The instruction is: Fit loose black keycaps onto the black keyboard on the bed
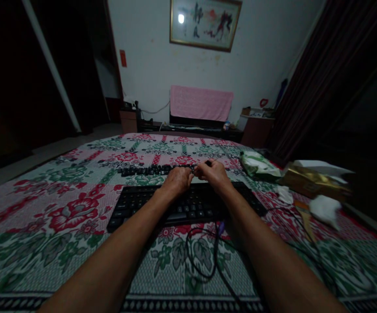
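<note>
A black keyboard (136, 202) lies flat on the patterned cloth, with several keys fitted along its front and left side. Beyond its far edge runs a row of loose black keycaps (145, 170). My left hand (178, 179) is closed above the keyboard's far edge, fingers curled; whatever they hold is hidden. Close beside it, my right hand (215, 174) pinches a small dark object (208, 163), too dim to name. The fingertips of both hands nearly meet. A black cable (215, 256) loops over the cloth in front of the keyboard.
On the right lie a green-and-white tissue pack (258, 164), a gold box (312, 180), crumpled white tissue (325, 208) and a flat brush (304, 215). A floral tablecloth (74, 208) covers the table. Beyond it, a pink towel (201, 103) drapes over a dark screen.
</note>
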Demonstrator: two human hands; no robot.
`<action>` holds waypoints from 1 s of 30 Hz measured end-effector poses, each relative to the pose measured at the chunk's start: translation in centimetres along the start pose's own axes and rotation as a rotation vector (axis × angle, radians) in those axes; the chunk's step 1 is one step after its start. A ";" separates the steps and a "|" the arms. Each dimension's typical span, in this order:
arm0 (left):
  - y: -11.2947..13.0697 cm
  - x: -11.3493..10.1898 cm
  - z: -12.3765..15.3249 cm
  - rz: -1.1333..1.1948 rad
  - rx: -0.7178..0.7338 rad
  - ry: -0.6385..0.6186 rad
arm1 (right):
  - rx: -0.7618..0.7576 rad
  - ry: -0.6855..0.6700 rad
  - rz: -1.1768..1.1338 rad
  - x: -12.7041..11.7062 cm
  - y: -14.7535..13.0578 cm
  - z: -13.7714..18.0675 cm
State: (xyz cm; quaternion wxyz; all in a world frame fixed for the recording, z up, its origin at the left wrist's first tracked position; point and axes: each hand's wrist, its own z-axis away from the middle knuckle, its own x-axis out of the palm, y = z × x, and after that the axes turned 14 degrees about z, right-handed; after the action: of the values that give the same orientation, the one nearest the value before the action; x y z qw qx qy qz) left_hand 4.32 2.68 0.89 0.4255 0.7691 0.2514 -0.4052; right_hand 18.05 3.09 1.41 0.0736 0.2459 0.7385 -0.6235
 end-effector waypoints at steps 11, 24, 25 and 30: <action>-1.4 -0.2 -0.8 0.523 -0.097 0.202 | -0.045 0.045 -0.059 -0.7 0.0 -0.2; -0.4 -0.6 -0.5 1.159 -0.330 0.141 | -0.451 -0.090 0.492 -0.6 0.4 0.6; -0.4 -0.6 -0.5 1.152 -0.346 0.156 | -0.474 -0.089 0.527 -0.6 0.3 0.7; -0.7 0.0 -0.8 1.068 -0.435 0.158 | -0.513 -0.103 0.690 -0.4 0.1 1.0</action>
State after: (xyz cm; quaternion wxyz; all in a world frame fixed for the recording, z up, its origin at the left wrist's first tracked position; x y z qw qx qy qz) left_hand 4.12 3.72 0.82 0.6990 0.7122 -0.0629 -0.0146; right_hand 18.24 2.07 1.26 0.3732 0.4209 0.7395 -0.3698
